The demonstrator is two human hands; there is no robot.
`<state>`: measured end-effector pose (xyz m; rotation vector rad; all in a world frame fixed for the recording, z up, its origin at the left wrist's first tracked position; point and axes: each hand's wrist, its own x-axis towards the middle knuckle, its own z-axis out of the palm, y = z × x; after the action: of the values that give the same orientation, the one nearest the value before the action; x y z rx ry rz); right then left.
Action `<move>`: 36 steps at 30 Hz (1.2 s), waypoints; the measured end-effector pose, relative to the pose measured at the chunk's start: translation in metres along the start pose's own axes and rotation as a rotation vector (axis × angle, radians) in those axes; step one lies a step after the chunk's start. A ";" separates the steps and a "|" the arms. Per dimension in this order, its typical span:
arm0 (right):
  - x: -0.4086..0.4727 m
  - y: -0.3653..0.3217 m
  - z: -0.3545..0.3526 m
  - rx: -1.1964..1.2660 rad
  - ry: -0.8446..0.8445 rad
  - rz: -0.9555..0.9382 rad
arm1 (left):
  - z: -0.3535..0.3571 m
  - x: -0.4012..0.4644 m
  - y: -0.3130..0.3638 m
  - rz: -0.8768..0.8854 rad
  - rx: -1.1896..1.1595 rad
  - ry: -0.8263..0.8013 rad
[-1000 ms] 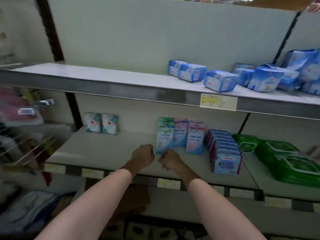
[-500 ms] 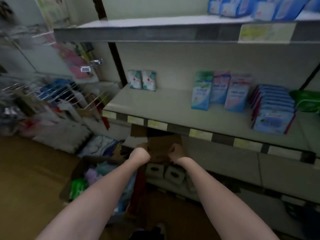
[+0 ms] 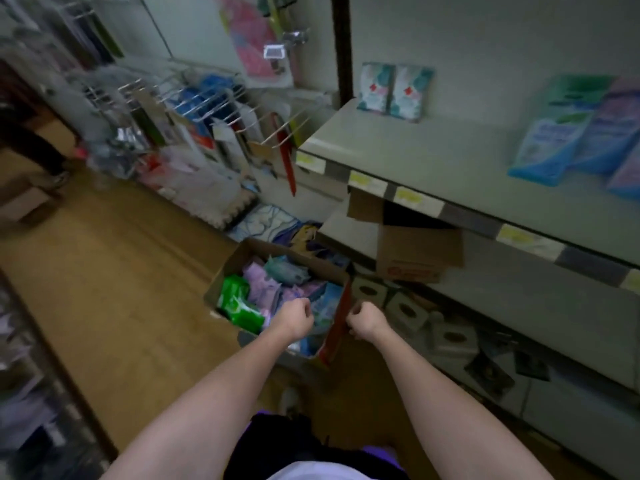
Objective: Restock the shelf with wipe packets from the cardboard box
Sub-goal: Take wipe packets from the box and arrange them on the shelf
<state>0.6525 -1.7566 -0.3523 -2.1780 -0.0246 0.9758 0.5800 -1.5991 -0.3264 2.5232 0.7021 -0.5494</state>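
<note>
An open cardboard box stands on the floor below the shelves, filled with green wipe packets and purple and blue ones. My left hand hovers over the box's near end, fingers curled, holding nothing. My right hand is a fist just right of the box's upright red flap, also holding nothing. The grey shelf above carries two small white-teal packets at the back and taller blue and pink packets to the right.
A second cardboard box sits on the lower shelf under the price strip. Tissue boxes line the bottom shelf. A hook rack with hanging goods stands to the left. Someone's legs are at far left on the wooden floor.
My view has swung down from the shelf to the floor box. Both fists dropped from shelf height to just above the box, still holding nothing.
</note>
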 end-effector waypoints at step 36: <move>0.161 -0.114 0.275 -0.047 0.073 0.279 | -0.033 0.173 -0.282 0.166 0.337 -0.323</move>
<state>0.6176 -1.4558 -0.5037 -2.2995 0.3010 1.0558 0.5666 -1.3018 -0.4735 2.6676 0.2964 -1.0582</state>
